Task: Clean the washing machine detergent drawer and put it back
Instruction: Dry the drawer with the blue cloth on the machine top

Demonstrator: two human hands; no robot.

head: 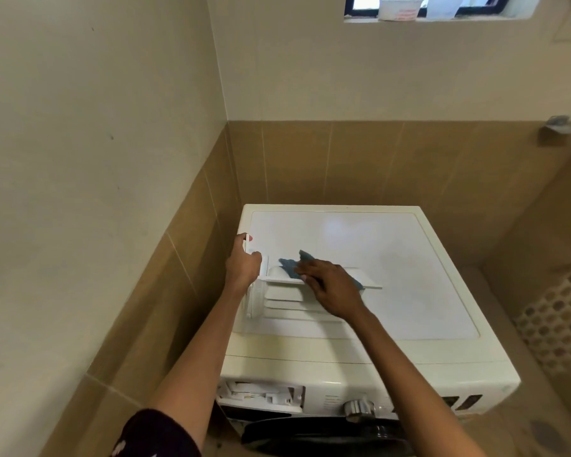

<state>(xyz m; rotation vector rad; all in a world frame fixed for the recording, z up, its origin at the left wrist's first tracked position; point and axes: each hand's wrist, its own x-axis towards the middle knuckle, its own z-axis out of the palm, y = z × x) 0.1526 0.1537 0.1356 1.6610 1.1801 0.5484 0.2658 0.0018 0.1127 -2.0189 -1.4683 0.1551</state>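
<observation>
White plastic detergent drawer (282, 293) lies on washing machine top (393, 258), out of its slot (261, 395); left hand (243, 268) grips its end, steadying it; right hand (332, 288) holds blue cloth (290, 263), wiping a compartment

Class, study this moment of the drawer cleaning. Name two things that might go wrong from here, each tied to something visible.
1. The drawer lies near the left edge of the washing machine top, steadied only by the left hand; a hard wipe might push it off.
2. The blue cloth in the right hand may snag on the drawer's ribs.
</observation>
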